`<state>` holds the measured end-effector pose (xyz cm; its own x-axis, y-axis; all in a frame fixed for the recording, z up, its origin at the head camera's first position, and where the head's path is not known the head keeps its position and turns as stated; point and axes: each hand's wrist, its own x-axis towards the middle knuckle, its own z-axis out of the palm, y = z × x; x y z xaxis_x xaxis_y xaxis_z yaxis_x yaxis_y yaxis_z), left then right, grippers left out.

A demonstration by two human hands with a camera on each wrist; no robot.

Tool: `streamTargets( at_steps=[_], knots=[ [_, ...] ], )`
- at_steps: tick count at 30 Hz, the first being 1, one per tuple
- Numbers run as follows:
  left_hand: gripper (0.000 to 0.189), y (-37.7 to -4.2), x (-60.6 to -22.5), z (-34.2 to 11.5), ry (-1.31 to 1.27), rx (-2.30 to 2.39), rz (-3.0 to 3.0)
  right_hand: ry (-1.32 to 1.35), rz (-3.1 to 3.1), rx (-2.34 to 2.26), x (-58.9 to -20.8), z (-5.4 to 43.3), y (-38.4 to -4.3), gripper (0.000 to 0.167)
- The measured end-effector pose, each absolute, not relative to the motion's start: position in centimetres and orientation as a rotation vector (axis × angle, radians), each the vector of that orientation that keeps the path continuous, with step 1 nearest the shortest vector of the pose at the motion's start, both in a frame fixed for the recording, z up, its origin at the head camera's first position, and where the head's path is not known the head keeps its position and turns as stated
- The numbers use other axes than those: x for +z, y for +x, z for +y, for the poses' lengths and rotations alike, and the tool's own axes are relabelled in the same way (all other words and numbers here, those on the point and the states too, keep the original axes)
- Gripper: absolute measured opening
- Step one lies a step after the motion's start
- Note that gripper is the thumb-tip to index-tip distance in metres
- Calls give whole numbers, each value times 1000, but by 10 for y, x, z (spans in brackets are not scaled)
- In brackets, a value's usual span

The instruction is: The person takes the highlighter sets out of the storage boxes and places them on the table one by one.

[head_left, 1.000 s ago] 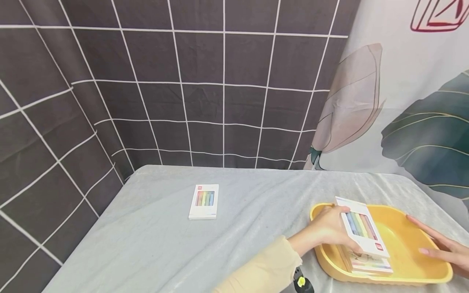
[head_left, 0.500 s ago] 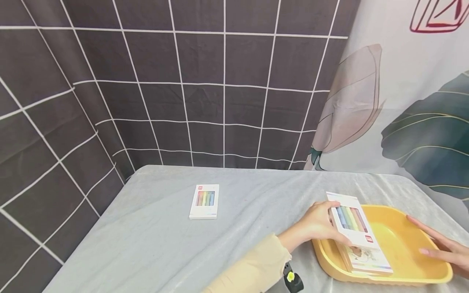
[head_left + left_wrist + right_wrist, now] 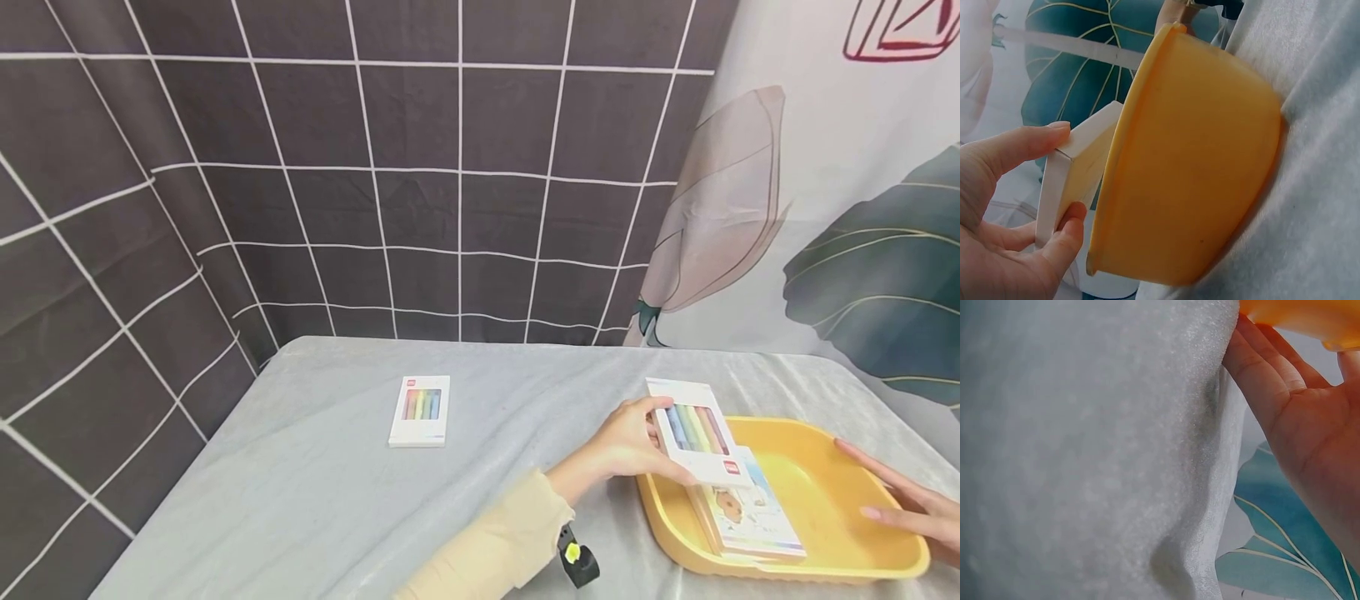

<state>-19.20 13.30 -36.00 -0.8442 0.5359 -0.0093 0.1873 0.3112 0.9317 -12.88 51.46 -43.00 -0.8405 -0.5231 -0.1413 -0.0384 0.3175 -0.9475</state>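
Cream fabric is showing nearest the camera: that's the left sleeve (image 3: 491, 537), with a black strap (image 3: 577, 558) hanging beside the cuff. And here's the left hand (image 3: 630, 442), its fingers (image 3: 1022, 147) spreading just as wide as a white crayon box (image 3: 703, 433) and pinching it firmly by one long side. The box is tilting above the left rim of a yellow plastic tub (image 3: 817, 492), window facing up and pastel sticks showing; whether it's touching that rim, I can't tell. Below it, a white illustrated box (image 3: 753, 512) is lying inside the tub along the left wall, a brown animal drawing facing up. Over on the tub's right, the right hand (image 3: 911, 504) is resting, its fingers stretching out straight against the outer wall, the thumb lying over the rim. Everything is sitting on a table (image 3: 315, 475) under pale grey cloth. Farther back, well apart on the left, a second crayon box (image 3: 420, 412) is lying flat. Behind, a dark gridded cloth (image 3: 408, 204) is hanging, with a leaf-printed curtain (image 3: 885, 287) flanking it on the right.
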Motion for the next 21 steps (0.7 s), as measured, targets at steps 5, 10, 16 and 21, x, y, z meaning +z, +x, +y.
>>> streamTargets(
  at_steps=[5, 10, 16, 21],
  knots=[
    [85, -195, -360, 126, 653, 1583, 2248, -489, 2242, -1489, -430, 514, -129, 78],
    [84, -197, -362, 118, 627, 1608, 2268, -489, 2272, -1464, -430, 514, -128, 78],
    [84, -204, -364, 108, 620, 1662, 2228, -568, 2040, -1622, -429, 516, -129, 78],
    [84, -208, -365, 99, 619, 1667, 2229, -630, 1912, -1705, -430, 516, -130, 79]
  ],
)
